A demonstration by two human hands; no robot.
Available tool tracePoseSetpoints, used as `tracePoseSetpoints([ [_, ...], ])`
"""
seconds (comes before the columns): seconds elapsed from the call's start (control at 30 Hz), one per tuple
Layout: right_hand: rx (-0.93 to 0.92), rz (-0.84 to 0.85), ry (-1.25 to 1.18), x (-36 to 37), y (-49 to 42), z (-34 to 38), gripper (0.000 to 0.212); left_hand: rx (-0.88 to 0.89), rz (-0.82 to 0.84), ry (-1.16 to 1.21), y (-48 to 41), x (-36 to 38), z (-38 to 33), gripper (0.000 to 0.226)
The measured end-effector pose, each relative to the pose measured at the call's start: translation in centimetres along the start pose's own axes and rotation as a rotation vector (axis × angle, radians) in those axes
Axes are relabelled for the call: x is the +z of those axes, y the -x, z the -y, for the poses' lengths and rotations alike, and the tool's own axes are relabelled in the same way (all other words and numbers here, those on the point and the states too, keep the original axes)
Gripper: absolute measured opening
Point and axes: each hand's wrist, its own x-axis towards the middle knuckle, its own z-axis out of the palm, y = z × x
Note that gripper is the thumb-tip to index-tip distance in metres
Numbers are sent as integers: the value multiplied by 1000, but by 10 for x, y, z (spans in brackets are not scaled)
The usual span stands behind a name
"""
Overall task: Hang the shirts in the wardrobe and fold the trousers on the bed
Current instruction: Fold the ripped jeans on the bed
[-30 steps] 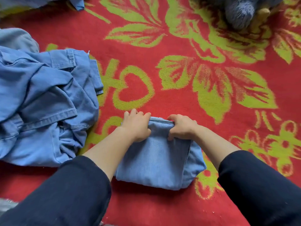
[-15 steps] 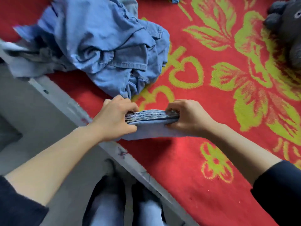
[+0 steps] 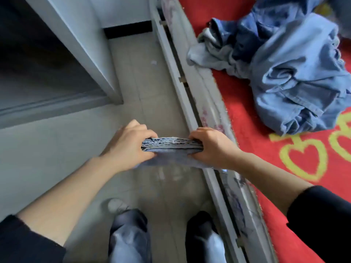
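Note:
The folded light-blue denim trousers hang in the air above the tiled floor, beside the bed's edge. My left hand grips their left end and my right hand grips their right end, the stacked folds facing me. A loose heap of blue denim clothes lies on the red and green bedspread at the upper right. The open wardrobe is at the upper left, its inside dark.
The grey bed frame runs diagonally between floor and bedspread. Pale floor tiles lie between wardrobe and bed. My feet and trouser legs show at the bottom.
Both hands lifted the folded trousers off the bed and carried them left, out over the floor. The view swung left, bringing the wardrobe and floor into sight.

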Motion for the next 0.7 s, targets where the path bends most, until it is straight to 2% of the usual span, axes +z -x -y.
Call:
tracePoseSetpoints([
  [0.17, -47, 170, 28, 65, -99, 109, 21, -157, -7, 2, 67, -13, 134, 40],
  [0.33, -155, 285, 118, 128, -192, 221, 24, -323, -22, -58, 137, -45, 256, 35],
  [0.53, -312, 357, 188, 172, -287, 323, 30, -507, -35, -180, 185, -88, 360, 42],
  [0.7, -417, 326, 321, 187, -356, 378, 33, -592, -69, -260, 190, -117, 428, 41],
])
